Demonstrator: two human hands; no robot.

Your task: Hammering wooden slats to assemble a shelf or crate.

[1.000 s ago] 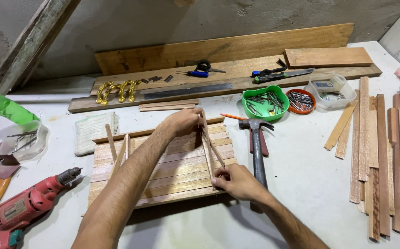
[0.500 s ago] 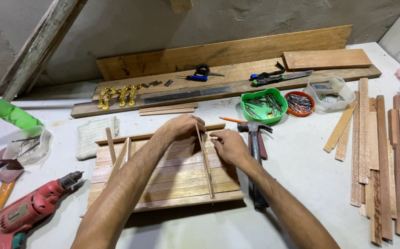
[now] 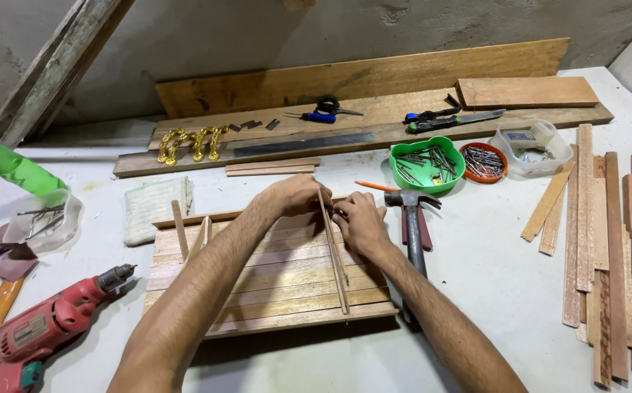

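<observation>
At frame centre, a thin pale strip (image 3: 334,251) lies across a slatted wood panel (image 3: 272,284). The left hand (image 3: 294,196) and right hand (image 3: 360,222) pinch its upper end, fingers closed on it, forearms reaching up from the bottom edge. A steel hammer (image 3: 412,225) lies just right.

Showing pale tan and honey-brown stripes across the slatted wooden panel (image 3: 272,280) at centre frame. Glowing bright green in the bowl (image 3: 427,166) upper right, orange-red in the small dish (image 3: 483,161) beside it. Gleaming gold on the handles (image 3: 192,144) upper left. Sitting red and grey at lower left, the drill (image 3: 46,327).
</observation>
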